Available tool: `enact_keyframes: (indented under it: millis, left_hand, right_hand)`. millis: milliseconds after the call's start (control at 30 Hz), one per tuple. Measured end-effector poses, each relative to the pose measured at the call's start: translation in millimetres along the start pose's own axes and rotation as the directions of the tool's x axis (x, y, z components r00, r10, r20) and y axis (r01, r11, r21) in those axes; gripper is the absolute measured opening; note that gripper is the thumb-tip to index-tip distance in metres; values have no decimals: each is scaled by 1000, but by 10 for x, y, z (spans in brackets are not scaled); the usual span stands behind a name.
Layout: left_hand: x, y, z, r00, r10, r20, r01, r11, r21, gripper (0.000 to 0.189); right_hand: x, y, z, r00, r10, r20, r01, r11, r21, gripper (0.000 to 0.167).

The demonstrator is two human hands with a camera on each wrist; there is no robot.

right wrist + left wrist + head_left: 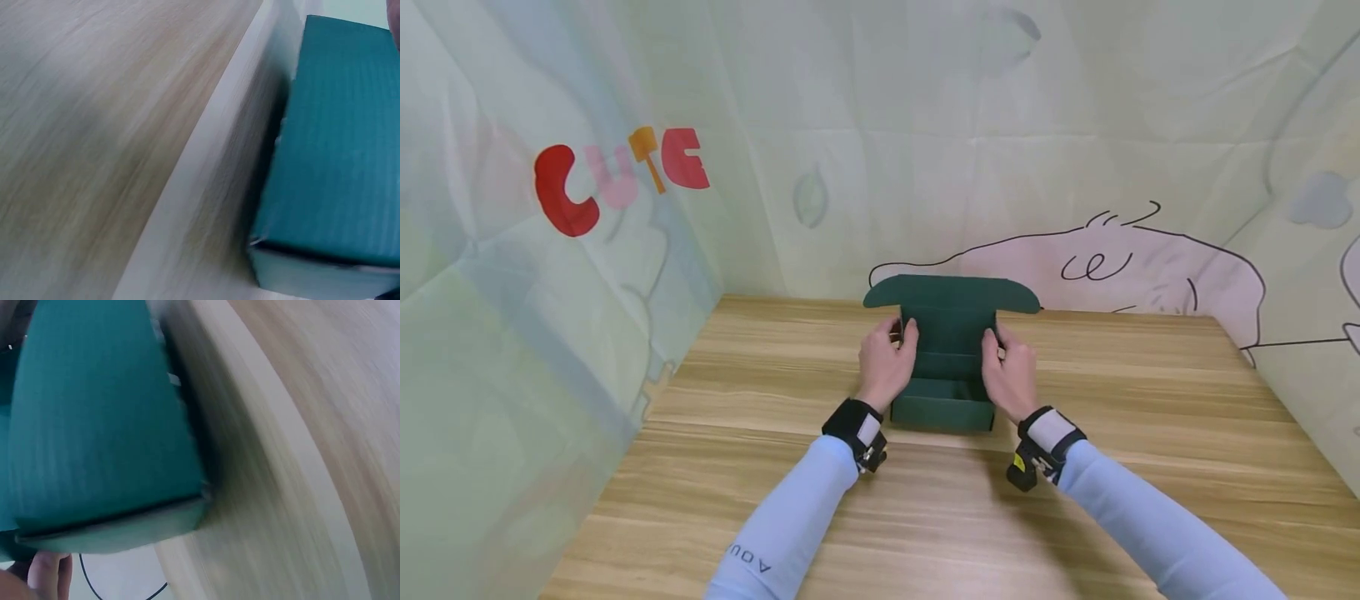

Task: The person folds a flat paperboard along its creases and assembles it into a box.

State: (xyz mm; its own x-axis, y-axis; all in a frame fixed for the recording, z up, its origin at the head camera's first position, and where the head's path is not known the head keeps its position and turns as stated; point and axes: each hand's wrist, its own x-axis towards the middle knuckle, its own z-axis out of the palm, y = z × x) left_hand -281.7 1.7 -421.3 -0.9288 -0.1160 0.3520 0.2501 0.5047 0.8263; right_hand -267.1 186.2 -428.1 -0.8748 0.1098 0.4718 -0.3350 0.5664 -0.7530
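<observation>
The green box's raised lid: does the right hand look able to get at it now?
Likely yes: the right hand is at the right edge of the raised lid, with nothing visible in between.

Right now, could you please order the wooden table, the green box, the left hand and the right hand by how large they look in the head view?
1. Wooden table
2. Green box, lid raised
3. Left hand and right hand: too alike to rank
</observation>
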Motion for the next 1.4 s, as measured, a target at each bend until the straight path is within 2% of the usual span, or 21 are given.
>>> enact_keyframes:
  millis: [100,233,367,500,667,900,1133,1400]
  left_hand:
    - [-18,-17,-47,999,14,51,-12,999,-34,41]
    - [-26,-62,-93,992,17,125,-9,998,-65,45]
    - [-19,-101,-116,982,-25,185,50,990,-135,51]
    - [-1,-122,-127,972,-72,222,123,967,-224,59]
    - [16,-131,-129,965,-109,237,178,940,-291,59]
    - [37,-121,-113,965,-135,226,208,916,-344,54]
    - [36,-124,-123,962,-124,243,204,919,-337,55]
    - [31,-112,-106,962,-124,241,208,910,-360,54]
  right_hand:
    - [-10,21,-36,999,14,30,-15,1000,26,46]
    - [-27,69,-86,997,12,83,-15,999,40,48]
    - [-46,108,-118,990,38,139,-48,996,73,50]
    - [-49,117,-124,988,61,142,-77,991,106,52]
    - [-48,120,-114,988,87,129,-106,983,149,53]
    - [-46,105,-96,989,105,103,-122,976,181,52]
    - [-42,123,-121,985,114,131,-138,972,192,51]
    - [-41,108,-124,982,129,140,-155,969,194,52]
